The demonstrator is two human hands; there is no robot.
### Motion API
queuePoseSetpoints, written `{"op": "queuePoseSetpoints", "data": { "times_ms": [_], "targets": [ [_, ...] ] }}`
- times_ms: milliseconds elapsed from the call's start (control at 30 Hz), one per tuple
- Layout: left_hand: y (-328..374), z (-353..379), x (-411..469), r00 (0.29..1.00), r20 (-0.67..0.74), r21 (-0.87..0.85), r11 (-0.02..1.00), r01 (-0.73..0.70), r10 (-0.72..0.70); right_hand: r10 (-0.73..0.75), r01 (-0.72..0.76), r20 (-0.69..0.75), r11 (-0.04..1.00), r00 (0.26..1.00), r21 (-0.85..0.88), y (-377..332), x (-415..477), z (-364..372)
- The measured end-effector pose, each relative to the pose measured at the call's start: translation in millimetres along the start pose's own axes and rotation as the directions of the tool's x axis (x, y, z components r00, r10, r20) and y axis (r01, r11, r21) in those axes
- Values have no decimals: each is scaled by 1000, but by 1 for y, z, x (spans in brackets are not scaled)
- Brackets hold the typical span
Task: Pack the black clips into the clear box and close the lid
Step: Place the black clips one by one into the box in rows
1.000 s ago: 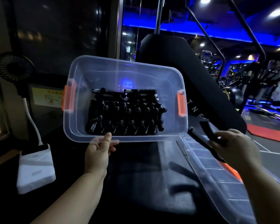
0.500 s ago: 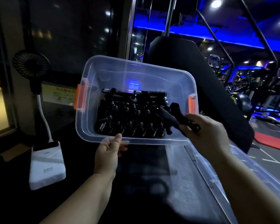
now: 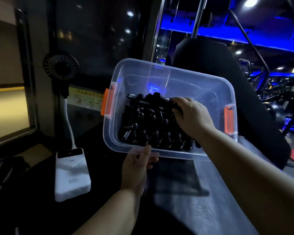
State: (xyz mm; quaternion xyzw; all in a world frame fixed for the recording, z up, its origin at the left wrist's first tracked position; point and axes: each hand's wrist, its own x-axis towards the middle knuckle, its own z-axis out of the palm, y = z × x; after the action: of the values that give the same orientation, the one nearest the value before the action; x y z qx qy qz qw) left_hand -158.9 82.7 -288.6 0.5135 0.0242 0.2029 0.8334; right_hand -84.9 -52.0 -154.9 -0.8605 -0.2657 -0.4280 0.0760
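Above the dark worktop (image 3: 105, 175), holding the clear box (image 3: 210, 92) up off the surface by its near long rim with the left hand (image 3: 137, 165). Reaching up from the bottom edge on a bare left forearm, wrist straight, with the thumb laid on top of the rim and pointing away, and the other fingers curled underneath, seen blurred through the plastic. Pinching that rim firmly between thumb and fingers.

Reaching in from the lower right on the other bare forearm, over the near rim and down inside the box. Bending the right hand (image 3: 192, 116) at the wrist, back of the hand upward, with the fingers curled down onto the far row of the pile. Gripping what looks like one black clip (image 3: 176, 108) there, with a dark end poking out below the knuckles. Cannot tell how the thumb lies, since hidden under the hand.

Keeping the box tipped with its open top toward the camera and skewed, right end lower in view. Carrying an orange latch (image 3: 107, 104) on the left short end and a second orange latch (image 3: 228, 120) on the right one. Packed along the floor of the box with the black clips (image 3: 148, 122), lined up in close rows toward the left and near side, with small silver springs glinting among them.

Left of the left hand, resting on the worktop: a white power bank (image 3: 71, 173) with a small black fan (image 3: 61, 67) on a white stalk
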Motion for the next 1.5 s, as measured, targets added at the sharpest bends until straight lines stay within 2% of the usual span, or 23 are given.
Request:
{"op": "queuePoseSetpoints", "data": {
  "times_ms": [300, 500, 633, 800, 1100, 1367, 1500],
  "targets": [
    [-2, 0, 1, 999, 3, -25, 999, -45, 45, -58, 61, 77, 997, 995, -42, -11, 74, 50],
    [-4, 0, 2, 998, 11, -32, 997, -67, 68, -27, 34, 129, 998, 991, -57, -15, 95, 79],
    [-7, -2, 3, 997, 5, -40, 997, -71, 72, 54, -40, 177, 996, 983, -82, -9, 97, 92],
    [-9, 0, 7, 997, -11, -30, 996, -82, 82, 112, -87, 152, 982, 982, -166, -10, 95, 103],
    [-12, -3, 9, 998, -12, 2, 998, -68, 68, 178, -158, 161, 979, 971, -127, -11, 80, 102],
    [-3, -2, 8, 998, -7, 23, 998, -61, 61, 253, -250, 40, 966, 967, -60, 5, 47, 60],
    [0, -1, 6, 997, 2, 57, 996, -75, 75, 278, -281, -44, 956, 960, -82, 33, 9, 29]
  ]
}}
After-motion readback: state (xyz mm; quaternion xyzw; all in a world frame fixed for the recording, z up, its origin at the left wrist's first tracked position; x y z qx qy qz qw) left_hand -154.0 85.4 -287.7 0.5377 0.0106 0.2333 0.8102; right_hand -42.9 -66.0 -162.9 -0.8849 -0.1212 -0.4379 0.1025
